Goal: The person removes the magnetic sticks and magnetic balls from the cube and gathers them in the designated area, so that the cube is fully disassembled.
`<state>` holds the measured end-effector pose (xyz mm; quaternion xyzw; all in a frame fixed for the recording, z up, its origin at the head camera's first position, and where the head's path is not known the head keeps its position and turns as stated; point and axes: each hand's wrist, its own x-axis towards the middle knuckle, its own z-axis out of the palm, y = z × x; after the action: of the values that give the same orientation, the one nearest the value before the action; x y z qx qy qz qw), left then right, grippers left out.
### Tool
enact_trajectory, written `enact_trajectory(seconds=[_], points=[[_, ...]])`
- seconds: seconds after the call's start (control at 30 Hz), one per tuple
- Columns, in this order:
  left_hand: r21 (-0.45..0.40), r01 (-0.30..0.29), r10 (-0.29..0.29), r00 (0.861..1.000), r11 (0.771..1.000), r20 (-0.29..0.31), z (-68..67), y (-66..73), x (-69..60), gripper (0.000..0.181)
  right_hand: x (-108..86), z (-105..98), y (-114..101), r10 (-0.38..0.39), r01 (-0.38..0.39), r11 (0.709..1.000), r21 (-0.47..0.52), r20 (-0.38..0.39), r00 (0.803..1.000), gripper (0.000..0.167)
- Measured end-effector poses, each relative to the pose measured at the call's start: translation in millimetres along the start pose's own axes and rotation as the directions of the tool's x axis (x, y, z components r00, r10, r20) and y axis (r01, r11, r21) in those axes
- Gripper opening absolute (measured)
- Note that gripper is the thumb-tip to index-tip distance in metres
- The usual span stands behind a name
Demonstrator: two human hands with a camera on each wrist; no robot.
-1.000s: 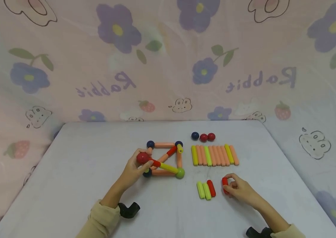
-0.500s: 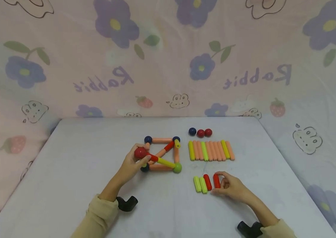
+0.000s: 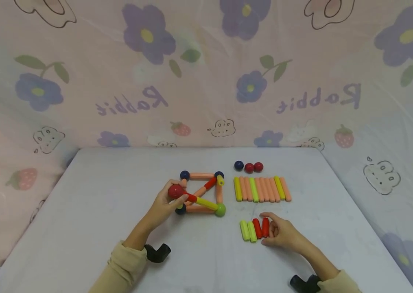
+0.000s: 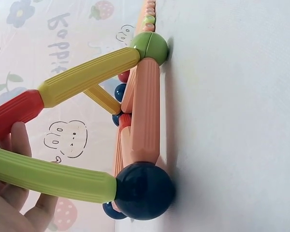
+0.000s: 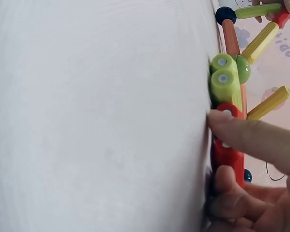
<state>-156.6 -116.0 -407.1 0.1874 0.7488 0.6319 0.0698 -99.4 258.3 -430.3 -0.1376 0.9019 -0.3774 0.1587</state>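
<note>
My left hand [image 3: 163,205] grips the raised top of a stick-and-ball structure, by the red ball [image 3: 175,191] and a red stick [image 3: 191,197]. From there a yellow stick [image 4: 89,77] runs down to a green ball [image 4: 150,48], and a light green stick [image 4: 53,175] meets a dark blue ball [image 4: 145,191]. My right hand [image 3: 283,233] holds a short red stick [image 3: 265,227] between thumb and fingers, beside another red stick [image 3: 257,228] and two light green sticks [image 3: 244,230]. In the right wrist view, the thumb [image 5: 251,137] lies across the red sticks' ends.
Behind the short sticks lies a row of longer orange, yellow and green sticks [image 3: 261,189]. Farther back sit a dark blue ball [image 3: 239,165] and two red balls [image 3: 249,167]. The structure's flat frame, with an orange stick [image 3: 201,176], rests on the white table [image 3: 118,175].
The right hand has moved left with its red stick, which now stands beside the other short sticks. The left hand keeps its grip at the structure's top. The head view has shifted slightly.
</note>
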Motion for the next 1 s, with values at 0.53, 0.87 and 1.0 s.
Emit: enact_trajectory(seconds=[0.53,0.87,1.0], points=[[-0.010,-0.024,0.024,0.999,1.000,-0.024,0.9,-1.7,1.6,0.033,2.0,7,-7,0.009,-0.008,0.998,-0.061,0.018,1.000,0.065],[-0.021,-0.012,0.012,1.000,1.000,-0.024,3.5,-3.2,-1.0,0.033,18.5,-12,-40,-0.060,0.056,0.998,-0.039,-0.101,0.993,0.064],[0.003,-0.019,0.019,0.999,1.000,-0.027,3.5,-0.9,-1.0,0.033,43.2,-8,-62,-0.091,0.085,0.995,-0.046,-0.139,0.986,0.061]])
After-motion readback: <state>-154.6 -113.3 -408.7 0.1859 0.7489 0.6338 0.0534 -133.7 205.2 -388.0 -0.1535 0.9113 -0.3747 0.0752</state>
